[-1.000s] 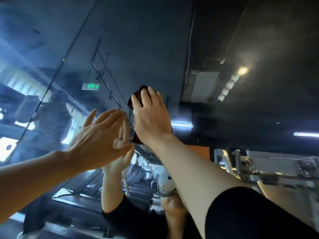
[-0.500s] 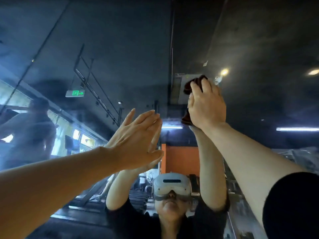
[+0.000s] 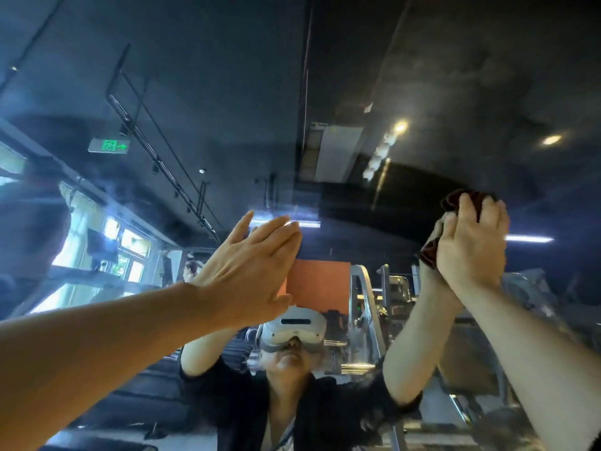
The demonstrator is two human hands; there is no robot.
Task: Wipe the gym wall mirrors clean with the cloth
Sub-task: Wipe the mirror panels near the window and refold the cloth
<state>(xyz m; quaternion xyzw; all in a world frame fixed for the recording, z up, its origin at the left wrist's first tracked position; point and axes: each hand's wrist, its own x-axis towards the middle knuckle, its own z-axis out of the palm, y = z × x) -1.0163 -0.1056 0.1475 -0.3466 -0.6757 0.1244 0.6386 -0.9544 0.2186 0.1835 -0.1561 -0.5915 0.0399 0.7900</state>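
A green exit sign (image 3: pixel 109 145) glows in the mirror (image 3: pixel 227 76) at ten o'clock. Below and right of it, the left hand (image 3: pixel 252 268) lies flat against the glass, fingers straight and close together. At six o'clock the reflection shows the person in a white headset (image 3: pixel 292 327). At three o'clock the right hand (image 3: pixel 471 249) presses a dark red cloth (image 3: pixel 429 253) to the mirror, fingers laid over the bunched fabric.
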